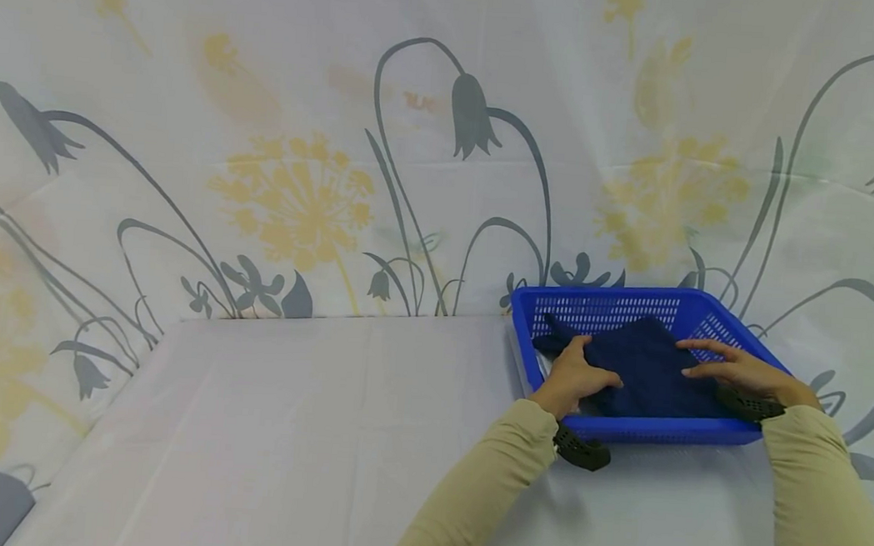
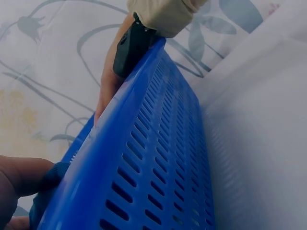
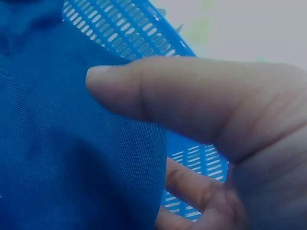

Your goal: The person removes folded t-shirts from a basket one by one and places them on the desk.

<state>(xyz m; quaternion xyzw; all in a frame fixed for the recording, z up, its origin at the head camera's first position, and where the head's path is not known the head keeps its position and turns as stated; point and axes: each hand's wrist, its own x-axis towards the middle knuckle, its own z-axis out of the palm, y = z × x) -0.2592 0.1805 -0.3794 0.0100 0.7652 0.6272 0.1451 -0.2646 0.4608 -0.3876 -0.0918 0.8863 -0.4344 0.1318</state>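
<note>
A dark blue cloth (image 1: 645, 365), finely ribbed up close, lies in a blue plastic basket (image 1: 660, 429). My left hand (image 1: 577, 378) holds the cloth's left part, its thumb lying on top; in the left wrist view a bit of cloth (image 2: 53, 178) shows between thumb and fingers, partly behind the rim. On the opposite side, my right hand (image 1: 746, 371) holds the cloth's right edge. The right wrist view has the thumb (image 3: 120, 91) stretched over the cloth (image 3: 86, 143), with the other fingers (image 3: 189, 184) passing behind its edge.
The basket has slotted walls and stands on a white-covered table (image 1: 285, 431), near its back right. A pale curtain with a flower print (image 1: 307, 190) hangs behind the table. Something white (image 1: 542, 365) shows inside the basket's left wall.
</note>
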